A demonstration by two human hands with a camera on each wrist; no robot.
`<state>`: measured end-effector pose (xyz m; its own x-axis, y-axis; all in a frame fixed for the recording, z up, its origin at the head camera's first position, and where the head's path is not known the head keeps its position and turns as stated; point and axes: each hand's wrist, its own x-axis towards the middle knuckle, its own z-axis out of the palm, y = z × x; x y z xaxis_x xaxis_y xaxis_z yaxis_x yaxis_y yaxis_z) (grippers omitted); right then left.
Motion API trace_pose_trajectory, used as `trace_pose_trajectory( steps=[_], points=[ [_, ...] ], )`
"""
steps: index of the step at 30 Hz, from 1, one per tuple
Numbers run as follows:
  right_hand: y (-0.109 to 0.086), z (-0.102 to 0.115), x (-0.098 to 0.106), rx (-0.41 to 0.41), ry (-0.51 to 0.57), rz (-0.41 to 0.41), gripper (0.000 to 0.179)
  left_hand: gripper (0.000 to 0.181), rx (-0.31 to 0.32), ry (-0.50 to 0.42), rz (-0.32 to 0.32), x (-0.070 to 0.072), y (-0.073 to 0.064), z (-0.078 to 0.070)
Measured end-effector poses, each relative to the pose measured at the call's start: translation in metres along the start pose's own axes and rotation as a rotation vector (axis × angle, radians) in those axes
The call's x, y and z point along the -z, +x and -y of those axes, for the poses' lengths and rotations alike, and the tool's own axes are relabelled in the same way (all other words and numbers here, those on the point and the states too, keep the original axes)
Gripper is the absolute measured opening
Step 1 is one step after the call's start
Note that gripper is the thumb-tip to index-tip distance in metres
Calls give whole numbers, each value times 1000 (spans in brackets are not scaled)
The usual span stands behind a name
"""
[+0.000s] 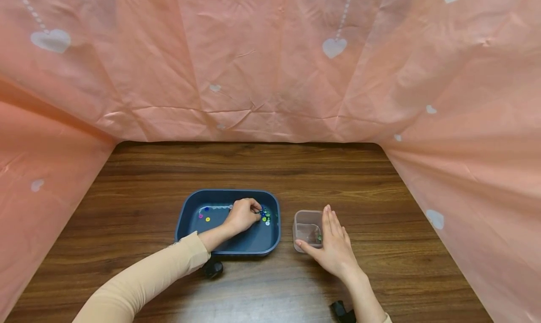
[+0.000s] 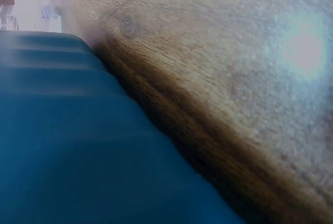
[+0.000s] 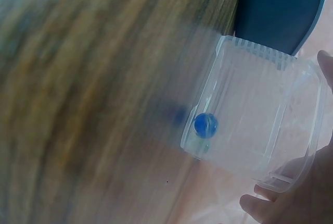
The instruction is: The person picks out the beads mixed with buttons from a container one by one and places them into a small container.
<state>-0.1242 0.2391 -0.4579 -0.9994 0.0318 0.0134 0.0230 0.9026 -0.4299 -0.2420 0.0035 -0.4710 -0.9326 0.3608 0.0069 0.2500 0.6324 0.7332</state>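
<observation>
My left hand (image 1: 243, 216) reaches into a dark blue tray (image 1: 228, 253), with thumb and fingers bent toward a cluster of small round coloured pieces (image 1: 266, 215) at its right end. I cannot tell whether a piece is between the fingertips. A clear plastic container (image 1: 300, 215) stands to the right of the tray. My right hand (image 1: 336, 249) rests against it, thumb at the front wall and straight fingers along the right side. Inside the container, the right wrist view shows a blue glass marble (image 3: 206, 125) and a greenish marble (image 3: 203, 145) beside it.
A pink piece (image 1: 200, 216), a yellow piece (image 1: 207, 219) and a blue piece (image 1: 207, 209) lie at the tray's left end. A black device (image 1: 212, 269) is below the left forearm, another black device (image 1: 343, 312) beside the right. Pink curtain (image 1: 253, 69) encloses the wooden table (image 1: 253, 165).
</observation>
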Motion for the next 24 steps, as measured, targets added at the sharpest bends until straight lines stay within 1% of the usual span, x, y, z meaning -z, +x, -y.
trace_pose_trajectory(
  steps=[5, 13, 19, 24],
  points=[
    [0, 0, 0, -4, 2, 8, 115, 17, 32, -36, -17, 3, -2, -5],
    [0, 1, 1, -7, 1, 12, 114, 16, 17, -48, -65, 5, -5, -12],
    [0, 1, 1, -7, 2, 10, 115, 16, 6, -73, -78, 8, -8, -14],
    [-1, 2, 2, -7, 3, 11, 114, 17, 22, -99, -81, 13, -10, -13]
  ],
)
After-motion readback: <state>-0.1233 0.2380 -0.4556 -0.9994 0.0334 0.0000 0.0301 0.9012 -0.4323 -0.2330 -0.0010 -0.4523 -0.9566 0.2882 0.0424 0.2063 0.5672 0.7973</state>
